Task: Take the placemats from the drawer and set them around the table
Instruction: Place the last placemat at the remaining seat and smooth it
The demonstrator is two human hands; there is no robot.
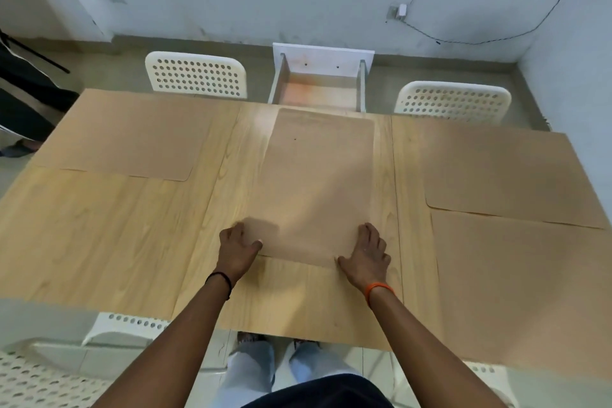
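Note:
A tan placemat (314, 182) lies lengthwise down the middle of the light wooden table (109, 235). My left hand (236, 248) grips its near left corner, which looks blurred. My right hand (366, 257) presses flat on its near right corner, fingers spread. Another placemat (132, 136) lies at the far left. Two more lie on the right, one far (490, 175) and one near (516, 288). The drawer (319, 89) stands pulled out from the table's far edge, and its visible bottom is bare.
White perforated chairs stand at the far left (195, 74), far right (453, 101) and near left (43, 378). A grey wall with a cable runs behind. A person's dark-clothed leg and sandal (20, 129) show at the left edge.

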